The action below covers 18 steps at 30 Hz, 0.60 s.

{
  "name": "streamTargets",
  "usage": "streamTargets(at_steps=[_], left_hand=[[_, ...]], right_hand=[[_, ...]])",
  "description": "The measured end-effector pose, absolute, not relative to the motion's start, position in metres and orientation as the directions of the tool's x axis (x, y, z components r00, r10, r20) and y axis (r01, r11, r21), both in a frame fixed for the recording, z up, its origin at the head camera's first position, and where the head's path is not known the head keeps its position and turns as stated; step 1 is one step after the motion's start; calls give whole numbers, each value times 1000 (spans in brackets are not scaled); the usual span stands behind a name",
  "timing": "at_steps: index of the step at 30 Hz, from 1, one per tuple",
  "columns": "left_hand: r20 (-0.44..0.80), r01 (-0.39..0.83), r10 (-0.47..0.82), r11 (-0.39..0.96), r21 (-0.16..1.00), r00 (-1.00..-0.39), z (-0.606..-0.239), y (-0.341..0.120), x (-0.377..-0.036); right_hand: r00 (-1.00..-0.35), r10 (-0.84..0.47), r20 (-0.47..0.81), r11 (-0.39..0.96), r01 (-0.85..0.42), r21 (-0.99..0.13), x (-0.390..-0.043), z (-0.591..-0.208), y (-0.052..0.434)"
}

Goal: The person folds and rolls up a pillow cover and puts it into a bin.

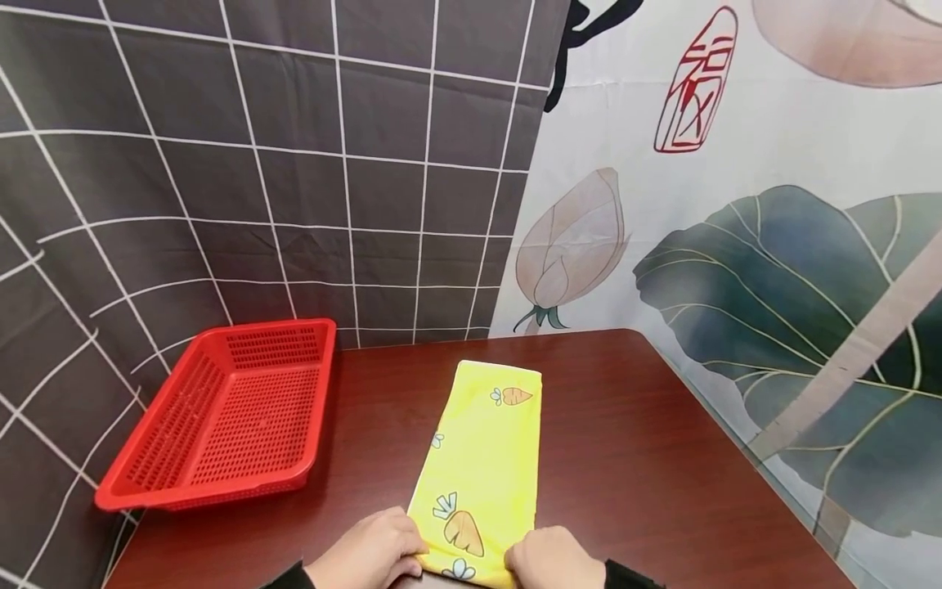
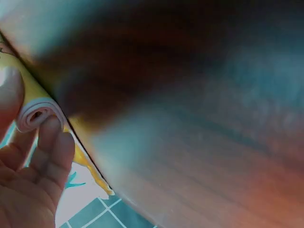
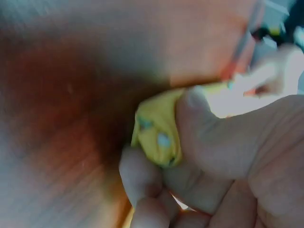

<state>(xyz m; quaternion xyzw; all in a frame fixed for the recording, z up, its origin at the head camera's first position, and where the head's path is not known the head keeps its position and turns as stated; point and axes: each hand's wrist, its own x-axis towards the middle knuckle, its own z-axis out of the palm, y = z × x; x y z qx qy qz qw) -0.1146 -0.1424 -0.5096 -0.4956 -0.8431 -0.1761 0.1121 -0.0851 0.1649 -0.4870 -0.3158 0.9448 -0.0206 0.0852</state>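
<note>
A yellow towel (image 1: 486,458) printed with carrots lies folded into a long strip on the dark red-brown bench (image 1: 648,458). It runs from the middle of the bench to its near edge, slightly slanted, with its far end toward the back edge. Both hands work at the near end of the strip.

The left hand (image 1: 368,552) grips the near left corner of the towel. In the left wrist view its fingers (image 2: 52,147) curl round a small tight roll of the cloth, where the yellow face and white backing show as a spiral at the end. The right hand (image 1: 555,558) grips the near right corner. In the right wrist view its thumb and fingers (image 3: 199,123) pinch a bunched yellow lump of the towel (image 3: 159,133) just above the bench surface. That view is blurred, so finer detail of the grip cannot be told. Dark sleeves (image 1: 633,577) show at both wrists.

A red plastic basket (image 1: 221,417) with perforated walls stands at the left edge of the bench, near the back left corner, well apart from the towel. Behind the bench hangs a dark curtain (image 1: 257,164) with a white grid, and to the right a pale curtain (image 1: 736,204) printed with large leaves, a flower bud and a red seal.
</note>
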Motion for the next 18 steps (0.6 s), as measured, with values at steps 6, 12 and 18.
streamTargets(at_steps=[6,12,18], left_hand=[[234,747,730,525,407,-641,-508,-144,-109],[21,487,597,633,602,-802,-501,-145,-106],[-58,391,538,680,620,-841,-492,-135,-106]], right_hand=[[-810,-526,-258,850,-489,-197,-99,-471,168],[-811,-505,-294,860,-443,-255,-102,-470,170],[-801,-504,-322,862,-442,-249,-105,-466,168]])
